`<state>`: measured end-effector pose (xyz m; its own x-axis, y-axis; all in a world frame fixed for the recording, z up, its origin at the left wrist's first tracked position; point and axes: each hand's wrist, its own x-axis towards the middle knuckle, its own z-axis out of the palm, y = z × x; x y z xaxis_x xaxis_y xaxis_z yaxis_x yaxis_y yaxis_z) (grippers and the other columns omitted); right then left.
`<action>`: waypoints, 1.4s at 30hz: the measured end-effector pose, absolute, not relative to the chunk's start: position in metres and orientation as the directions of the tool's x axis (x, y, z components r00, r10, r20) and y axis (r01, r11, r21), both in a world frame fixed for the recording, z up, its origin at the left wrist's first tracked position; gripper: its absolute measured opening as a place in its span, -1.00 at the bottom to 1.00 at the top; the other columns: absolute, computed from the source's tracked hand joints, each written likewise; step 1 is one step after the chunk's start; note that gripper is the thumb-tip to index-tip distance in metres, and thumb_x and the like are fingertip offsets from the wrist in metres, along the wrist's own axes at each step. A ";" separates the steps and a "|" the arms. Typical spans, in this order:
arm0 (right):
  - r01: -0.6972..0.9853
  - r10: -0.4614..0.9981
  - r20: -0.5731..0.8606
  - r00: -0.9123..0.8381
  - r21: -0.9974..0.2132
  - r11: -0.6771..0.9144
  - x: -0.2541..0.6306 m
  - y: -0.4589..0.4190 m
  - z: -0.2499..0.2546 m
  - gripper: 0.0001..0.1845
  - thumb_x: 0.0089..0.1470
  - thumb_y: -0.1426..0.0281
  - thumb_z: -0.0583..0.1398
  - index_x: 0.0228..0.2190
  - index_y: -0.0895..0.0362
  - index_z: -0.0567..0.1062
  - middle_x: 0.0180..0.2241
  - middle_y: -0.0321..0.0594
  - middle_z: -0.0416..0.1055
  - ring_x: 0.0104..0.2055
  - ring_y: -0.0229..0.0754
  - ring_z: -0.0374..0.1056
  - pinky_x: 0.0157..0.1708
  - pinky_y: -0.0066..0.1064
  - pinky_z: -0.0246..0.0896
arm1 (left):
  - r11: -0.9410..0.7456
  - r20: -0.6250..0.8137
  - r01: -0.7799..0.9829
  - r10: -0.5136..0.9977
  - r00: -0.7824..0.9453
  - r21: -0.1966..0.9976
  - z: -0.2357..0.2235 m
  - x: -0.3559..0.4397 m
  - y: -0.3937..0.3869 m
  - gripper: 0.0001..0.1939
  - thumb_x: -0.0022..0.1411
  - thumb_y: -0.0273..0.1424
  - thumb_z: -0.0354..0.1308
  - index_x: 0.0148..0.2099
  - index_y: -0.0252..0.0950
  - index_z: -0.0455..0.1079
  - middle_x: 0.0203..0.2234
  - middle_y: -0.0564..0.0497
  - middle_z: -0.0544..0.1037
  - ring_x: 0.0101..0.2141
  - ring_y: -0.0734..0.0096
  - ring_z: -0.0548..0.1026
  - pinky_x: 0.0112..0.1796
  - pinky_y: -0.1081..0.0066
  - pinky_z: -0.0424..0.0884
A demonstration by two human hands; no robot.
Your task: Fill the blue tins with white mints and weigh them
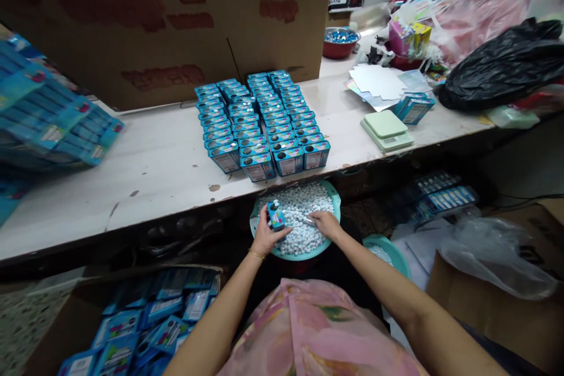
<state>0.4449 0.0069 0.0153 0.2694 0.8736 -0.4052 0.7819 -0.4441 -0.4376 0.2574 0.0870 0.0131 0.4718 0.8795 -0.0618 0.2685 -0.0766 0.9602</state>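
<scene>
My left hand (265, 236) is closed around a small blue tin (276, 215), held over a turquoise basin (336, 198). Small white pellets (304, 236) that look like mints fill the basin, and a few white bits show at the tin's top end. On the basin's right side, my right hand (326, 224) grips a small scoop (310, 220), whose shiny edge lies among the pellets. The scoop's full shape is hidden by my fingers. On the white table (167, 170) ahead, several blue tins (288, 161) stand in tight rows.
A large cardboard carton (176, 29) stands behind the tins. Green kitchen scales (388, 129) sit to the right, near a black plastic bag (502, 64). At lower left, a box holds blue tins (167, 332). A second turquoise basin (399, 261) is beside my right knee.
</scene>
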 end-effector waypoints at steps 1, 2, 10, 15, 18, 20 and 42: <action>0.768 0.881 -0.395 0.260 -0.469 -0.437 0.450 0.005 0.021 -0.69 0.07 0.34 -0.01 -0.20 0.01 0.45 -0.21 -0.31 0.43 -0.15 -0.24 0.30 -0.22 -0.50 0.13 | -0.106 -0.038 0.282 0.886 0.463 0.953 0.015 0.252 0.089 -0.11 -0.27 -0.22 0.28 0.09 -0.24 -0.07 -0.05 -0.12 0.22 -0.06 0.22 0.27 -0.06 0.21 0.21; 0.754 0.891 -0.380 0.248 -0.501 -0.424 0.456 0.002 0.029 -0.70 0.06 0.35 0.01 -0.21 0.02 0.46 -0.23 -0.30 0.44 -0.18 -0.24 0.31 -0.23 -0.50 0.13 | -0.141 -0.013 0.300 0.888 0.459 0.944 0.016 0.247 0.090 -0.10 -0.27 -0.22 0.28 0.09 -0.25 -0.07 -0.04 -0.13 0.22 -0.05 0.21 0.27 -0.06 0.20 0.20; 0.882 0.958 -0.278 0.069 -0.431 -0.188 0.464 0.015 0.126 -0.69 0.05 0.38 -0.02 -0.27 0.01 0.48 -0.28 -0.28 0.45 -0.19 -0.22 0.32 -0.27 -0.49 0.13 | -0.530 0.250 0.415 0.788 0.562 0.739 0.012 0.247 0.090 -0.10 -0.27 -0.20 0.27 0.11 -0.28 -0.04 -0.05 -0.18 0.24 -0.03 0.09 0.24 -0.05 0.10 0.17; 0.993 0.926 -0.369 0.073 -0.060 -0.102 0.435 0.034 0.168 -0.71 -0.06 0.49 0.01 -0.34 0.12 0.49 -0.31 -0.07 0.44 -0.23 -0.08 0.35 -0.29 -0.35 0.18 | -0.649 0.356 0.427 0.730 0.584 0.629 0.011 0.257 0.086 -0.08 -0.27 -0.19 0.26 0.13 -0.32 -0.05 -0.05 -0.20 0.25 -0.03 0.06 0.24 -0.06 0.09 0.17; 0.999 0.930 -0.365 0.047 -0.004 -0.052 0.421 0.039 0.179 -0.72 -0.07 0.52 0.00 -0.36 0.19 0.48 -0.35 0.01 0.44 -0.27 -0.05 0.37 -0.32 -0.34 0.20 | -0.656 0.357 0.453 0.730 0.583 0.604 0.010 0.257 0.085 -0.09 -0.26 -0.20 0.25 0.13 -0.30 -0.06 -0.05 -0.19 0.25 -0.04 0.05 0.24 -0.06 0.07 0.16; 1.000 0.934 -0.357 0.030 0.004 -0.031 0.417 0.039 0.182 -0.71 -0.06 0.53 -0.01 -0.36 0.21 0.48 -0.36 0.02 0.43 -0.27 -0.05 0.37 -0.32 -0.33 0.20 | -0.656 0.356 0.464 0.733 0.580 0.595 0.010 0.256 0.086 -0.11 -0.24 -0.22 0.24 0.13 -0.29 -0.06 -0.05 -0.19 0.25 -0.04 0.05 0.24 -0.06 0.08 0.16; 0.906 0.875 -0.421 0.237 -0.230 -0.356 0.489 -0.022 0.095 -0.65 0.04 0.35 -0.07 -0.25 -0.02 0.46 -0.28 -0.19 0.45 -0.22 -0.11 0.34 -0.37 -0.44 0.09 | -0.338 0.304 0.439 0.941 0.149 0.832 0.062 0.223 0.102 -0.06 -0.30 -0.19 0.30 0.09 -0.29 -0.10 -0.08 -0.17 0.23 -0.09 0.17 0.30 -0.10 0.22 0.24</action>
